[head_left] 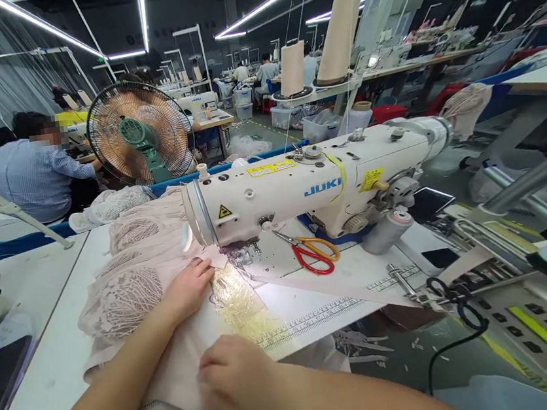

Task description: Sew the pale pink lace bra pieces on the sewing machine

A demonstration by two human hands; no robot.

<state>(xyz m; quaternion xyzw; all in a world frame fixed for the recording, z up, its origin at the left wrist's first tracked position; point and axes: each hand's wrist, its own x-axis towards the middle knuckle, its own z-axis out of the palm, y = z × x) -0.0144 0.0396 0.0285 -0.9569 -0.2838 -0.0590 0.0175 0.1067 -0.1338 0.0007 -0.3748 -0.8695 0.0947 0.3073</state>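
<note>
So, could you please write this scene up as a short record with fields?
Left hand: fingers resting on pale fabric, near the needle area
Right hand: curled at the fabric's near side; grip unclear
Machine: white JUKI sewing machine
On the table: scissors with one red and one orange handle, grey thread cone
Beyond: fan, seated person in striped shirt

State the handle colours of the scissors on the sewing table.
One red handle, one orange-yellow handle; the head view, the only one, shows both.
</note>
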